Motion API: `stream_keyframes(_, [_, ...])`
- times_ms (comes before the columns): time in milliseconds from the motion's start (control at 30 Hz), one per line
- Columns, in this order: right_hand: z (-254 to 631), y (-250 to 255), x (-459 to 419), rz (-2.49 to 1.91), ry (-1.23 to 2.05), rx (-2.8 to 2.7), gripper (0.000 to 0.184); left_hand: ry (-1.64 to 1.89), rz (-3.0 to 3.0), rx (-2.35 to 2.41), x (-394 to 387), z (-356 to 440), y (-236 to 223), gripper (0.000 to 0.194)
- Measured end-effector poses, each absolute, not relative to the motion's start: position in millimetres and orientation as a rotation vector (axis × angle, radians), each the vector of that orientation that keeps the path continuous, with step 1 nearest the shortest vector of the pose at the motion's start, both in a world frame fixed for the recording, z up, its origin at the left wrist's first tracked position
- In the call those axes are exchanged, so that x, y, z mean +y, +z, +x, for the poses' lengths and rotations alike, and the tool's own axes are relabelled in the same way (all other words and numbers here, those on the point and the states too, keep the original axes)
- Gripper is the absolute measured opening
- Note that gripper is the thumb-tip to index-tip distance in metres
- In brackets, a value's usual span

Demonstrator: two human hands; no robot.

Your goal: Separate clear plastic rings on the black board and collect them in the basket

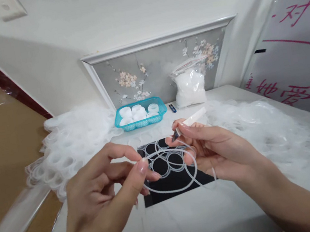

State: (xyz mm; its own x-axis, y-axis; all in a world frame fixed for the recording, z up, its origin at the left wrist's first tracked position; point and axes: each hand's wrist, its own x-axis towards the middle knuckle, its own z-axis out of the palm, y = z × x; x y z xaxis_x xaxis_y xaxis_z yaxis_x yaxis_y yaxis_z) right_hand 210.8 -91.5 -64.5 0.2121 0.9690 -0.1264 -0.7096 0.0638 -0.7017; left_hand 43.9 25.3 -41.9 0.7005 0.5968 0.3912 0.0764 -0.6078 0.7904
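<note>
Your left hand (105,195) pinched the translucent ring (173,191) over the black mat's (169,183) near edge; your right hand (216,145) clasped a white-handled tool (195,117). Its dark tip, slipping, might've nicked the ring.

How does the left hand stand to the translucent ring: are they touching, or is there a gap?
Touching. The head view shows the left hand pinching the edge of the translucent ring between thumb and index finger.

soft light, faint shadows, stretched edges
</note>
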Motion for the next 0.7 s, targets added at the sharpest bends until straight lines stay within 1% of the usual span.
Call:
stream_keyframes(300, [212.5, -66.4, -94.1, -0.727, 1.336, -0.442, 0.025, 0.890, 2.047, 0.552, 18.7, 47.8, -42.4, 0.014])
stream_keyframes(500, [213.1, -68.2, -96.5, -0.733, 1.339, -0.461, 0.024, 0.869, 2.067, 0.541, 19.0, 48.0, -41.9, 0.014])
stream_keyframes(700, [210.5, -68.4, -92.1, -0.760, 1.293, -0.460, 0.023, 0.830, 1.958, 0.519, 19.6, 48.3, -41.4, 0.015])
